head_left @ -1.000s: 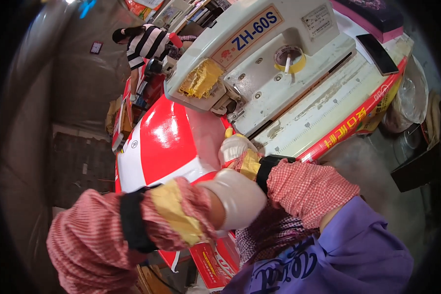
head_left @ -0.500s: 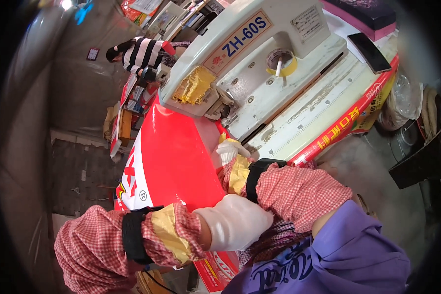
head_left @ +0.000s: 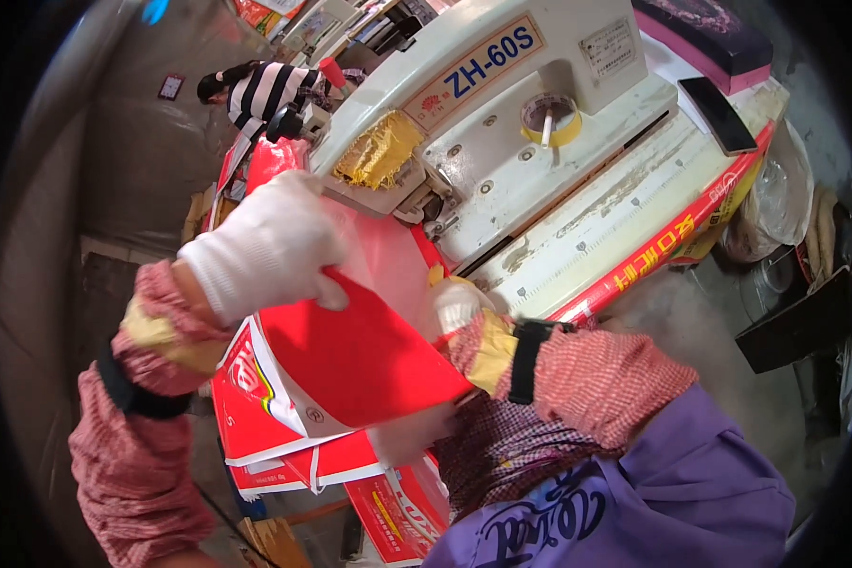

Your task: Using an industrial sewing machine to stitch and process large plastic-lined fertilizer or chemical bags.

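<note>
My left hand (head_left: 279,246), in a white knit glove, grips the upper edge of a red printed sack (head_left: 350,355), its thumb over the lifted, folded sheet. Close to the head of a large pale sewing machine (head_left: 483,71), my right hand (head_left: 458,305), also gloved, rests at the sack's right edge; its fingers are blurred and partly hidden. Beneath the machine arm, a wad of yellow woven cloth (head_left: 381,151) covers part of the head. The sack's pale inner side (head_left: 383,251) shows between my hands.
A tape roll (head_left: 551,118) with a white stick in it lies on the machine bed. A black phone (head_left: 717,114) sits at the right. A person in a striped top (head_left: 270,93) works at the far left. More red printed sacks (head_left: 402,511) lie below.
My left hand has swung up and to the left from near my lap and now lifts the sack's edge. The sack has folded over. My right hand has shifted slightly right and down.
</note>
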{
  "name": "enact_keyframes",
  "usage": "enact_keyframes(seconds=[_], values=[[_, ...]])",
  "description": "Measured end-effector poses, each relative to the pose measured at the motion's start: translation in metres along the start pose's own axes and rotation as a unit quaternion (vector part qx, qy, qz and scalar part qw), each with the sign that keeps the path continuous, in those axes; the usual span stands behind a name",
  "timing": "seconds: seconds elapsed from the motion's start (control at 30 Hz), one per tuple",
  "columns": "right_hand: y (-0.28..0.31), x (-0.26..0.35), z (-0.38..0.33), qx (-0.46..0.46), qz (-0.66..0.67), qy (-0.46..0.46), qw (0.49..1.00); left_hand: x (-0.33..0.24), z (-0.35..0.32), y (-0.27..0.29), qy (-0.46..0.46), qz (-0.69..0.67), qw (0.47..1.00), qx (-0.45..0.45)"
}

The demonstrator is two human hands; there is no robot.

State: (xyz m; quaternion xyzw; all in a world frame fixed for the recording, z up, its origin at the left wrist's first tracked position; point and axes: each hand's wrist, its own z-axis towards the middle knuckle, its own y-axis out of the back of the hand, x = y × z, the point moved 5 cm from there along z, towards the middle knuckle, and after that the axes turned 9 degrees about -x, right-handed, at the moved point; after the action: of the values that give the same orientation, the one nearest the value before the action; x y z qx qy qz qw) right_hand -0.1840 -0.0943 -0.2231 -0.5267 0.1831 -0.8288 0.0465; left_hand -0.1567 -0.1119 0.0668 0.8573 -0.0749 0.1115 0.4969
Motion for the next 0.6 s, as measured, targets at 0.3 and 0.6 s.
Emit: enact_keyframes(seconds=[0.3, 0.6], values=[[0.007, -0.008, -0.002, -0.009, -0.119, -0.116, 0.986, -0.151, 0.009, -0.028, -0.07, -0.194, 0.978, -0.024], [0.001, 0.026, 0.083, 0.143, -0.374, -0.192, 0.896, -0.056, 0.027, -0.125, 0.177, -0.094, 0.976, -0.084]])
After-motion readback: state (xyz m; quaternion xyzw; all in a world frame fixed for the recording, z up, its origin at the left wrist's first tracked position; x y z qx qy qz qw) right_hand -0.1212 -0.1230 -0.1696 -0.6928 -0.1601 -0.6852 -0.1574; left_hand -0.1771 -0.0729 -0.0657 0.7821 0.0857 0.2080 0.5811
